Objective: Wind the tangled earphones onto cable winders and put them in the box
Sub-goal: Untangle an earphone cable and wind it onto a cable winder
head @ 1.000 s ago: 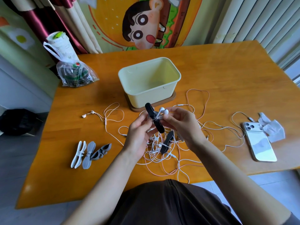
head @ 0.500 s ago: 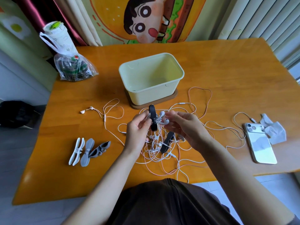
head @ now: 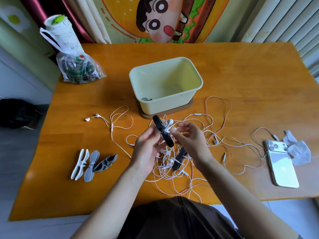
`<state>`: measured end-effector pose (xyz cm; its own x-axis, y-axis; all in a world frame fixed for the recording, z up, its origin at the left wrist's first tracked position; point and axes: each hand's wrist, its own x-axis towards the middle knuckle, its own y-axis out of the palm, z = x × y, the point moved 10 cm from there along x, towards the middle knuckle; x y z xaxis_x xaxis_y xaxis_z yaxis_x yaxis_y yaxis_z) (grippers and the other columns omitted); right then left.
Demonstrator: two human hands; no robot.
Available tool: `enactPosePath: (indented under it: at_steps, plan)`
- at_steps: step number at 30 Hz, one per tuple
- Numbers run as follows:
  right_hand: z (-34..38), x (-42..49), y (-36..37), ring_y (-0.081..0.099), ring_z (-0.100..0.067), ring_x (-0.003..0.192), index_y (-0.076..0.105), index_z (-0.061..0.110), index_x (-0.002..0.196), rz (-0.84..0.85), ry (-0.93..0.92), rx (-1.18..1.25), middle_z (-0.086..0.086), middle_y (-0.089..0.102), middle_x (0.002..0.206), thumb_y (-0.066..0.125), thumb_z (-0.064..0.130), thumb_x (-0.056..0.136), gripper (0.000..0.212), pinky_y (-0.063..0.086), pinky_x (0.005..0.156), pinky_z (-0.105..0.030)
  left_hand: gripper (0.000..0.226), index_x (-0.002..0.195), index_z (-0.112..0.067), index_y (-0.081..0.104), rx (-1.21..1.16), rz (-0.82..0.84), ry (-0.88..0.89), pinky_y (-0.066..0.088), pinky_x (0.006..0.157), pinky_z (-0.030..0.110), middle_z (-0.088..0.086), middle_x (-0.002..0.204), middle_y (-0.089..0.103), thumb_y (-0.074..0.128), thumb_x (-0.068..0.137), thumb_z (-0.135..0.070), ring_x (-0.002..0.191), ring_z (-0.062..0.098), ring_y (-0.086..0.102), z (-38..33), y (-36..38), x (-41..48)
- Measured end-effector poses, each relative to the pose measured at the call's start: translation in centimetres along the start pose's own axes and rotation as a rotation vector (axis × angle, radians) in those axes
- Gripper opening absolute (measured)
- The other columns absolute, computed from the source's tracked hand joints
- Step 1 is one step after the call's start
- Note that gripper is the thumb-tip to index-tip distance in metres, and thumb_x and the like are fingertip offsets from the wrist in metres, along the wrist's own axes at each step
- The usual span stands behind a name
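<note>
Centre frame, the left hand (head: 147,147) grips a black cable winder (head: 160,126), fingers curled round it. The right hand (head: 189,138) pinches white earbuds (head: 170,121) against its middle. The tangled earphones (head: 168,163) lie below on the table (head: 241,75); the cream box (head: 164,104) stands just above.

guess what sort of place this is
Probably a room in someone's home, not a workshop: a wooden table stands in front of a cartoon-character hanging and red curtains, with a phone and a plastic bag on it.
</note>
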<state>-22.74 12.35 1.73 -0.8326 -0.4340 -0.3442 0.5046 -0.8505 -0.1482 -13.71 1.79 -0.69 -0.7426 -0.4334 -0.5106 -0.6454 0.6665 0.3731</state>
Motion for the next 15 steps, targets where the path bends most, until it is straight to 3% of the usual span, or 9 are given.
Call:
enactPosePath:
  at_steps: [3,6,9,12,15]
  plan:
    - [2.8,0.3,-0.4,0.052,-0.007,0.070,0.052,0.016,0.094,-0.109,-0.215,-0.260,0.004,0.054,0.085,0.070,0.014,0.082,0.021,0.046,0.061,-0.016,0.024,0.114,-0.017,0.064,0.040,-0.103,0.055,0.054,0.079,0.033,0.006,0.105,0.071,0.047,0.098,-0.011,0.099,0.020,0.066,-0.9,-1.1,0.8]
    - [5.0,0.0,2.3,0.054,-0.006,0.079,0.057,0.015,0.099,0.014,-0.419,-0.491,0.003,0.051,0.097,0.063,0.011,0.088,0.013,0.049,0.070,-0.017,0.023,0.117,-0.015,0.064,0.120,-0.208,0.135,0.055,0.086,0.041,0.007,0.107,0.070,0.051,0.097,-0.014,0.102,0.024,0.066,-2.5,-2.0,1.8]
    - [5.1,0.8,4.1,0.056,-0.012,0.090,0.056,0.014,0.112,0.112,-0.452,-0.637,0.005,0.051,0.105,0.061,0.025,0.089,0.026,0.049,0.074,-0.023,0.026,0.120,-0.015,0.062,0.200,-0.275,0.224,0.054,0.089,0.047,0.004,0.108,0.070,0.055,0.095,-0.015,0.104,0.020,0.065,-4.6,-2.3,2.7]
    - [6.1,2.4,4.2,0.061,-0.017,0.087,0.054,0.013,0.104,0.079,-0.460,-0.629,0.002,0.064,0.101,0.066,0.028,0.085,0.027,0.052,0.072,-0.032,0.024,0.117,-0.014,0.063,0.206,-0.303,0.282,0.054,0.089,0.046,-0.003,0.101,0.070,0.055,0.094,-0.010,0.096,0.013,0.067,-6.6,-1.8,3.6]
    - [7.5,4.3,4.2,0.065,-0.018,0.080,0.055,0.013,0.099,0.031,-0.485,-0.607,0.002,0.069,0.091,0.071,0.032,0.081,0.030,0.053,0.068,-0.036,0.021,0.111,-0.017,0.062,0.165,-0.287,0.308,0.056,0.080,0.033,-0.007,0.094,0.070,0.055,0.094,-0.008,0.085,0.004,0.067,-8.1,-1.1,4.8]
